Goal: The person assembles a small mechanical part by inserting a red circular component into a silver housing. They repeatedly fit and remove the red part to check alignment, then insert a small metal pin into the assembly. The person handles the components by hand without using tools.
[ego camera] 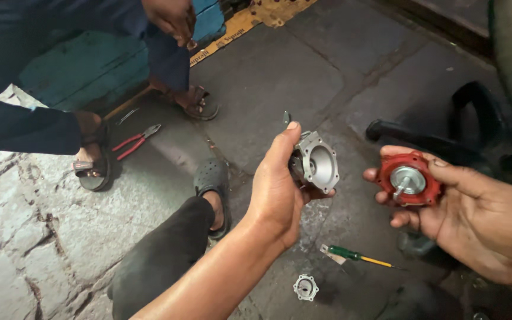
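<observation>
Gripping a metal housing (315,161), left hand (277,189); right hand (475,216) cupping red diaphragm (409,179); screwdriver (354,256), small cover (306,288), pliers (134,142) below.

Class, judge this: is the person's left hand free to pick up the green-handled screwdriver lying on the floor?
Probably not yet. The left hand grips a silver metal housing, so it is occupied, though nothing covers the green-handled screwdriver on the grey stone floor just below it.

A green-handled screwdriver (357,256) and a small metal cover (306,287) lay on the stone floor (280,71) below the grips. Red-handled pliers (135,141) lay far off beside a co-worker's sandal (92,169).
</observation>
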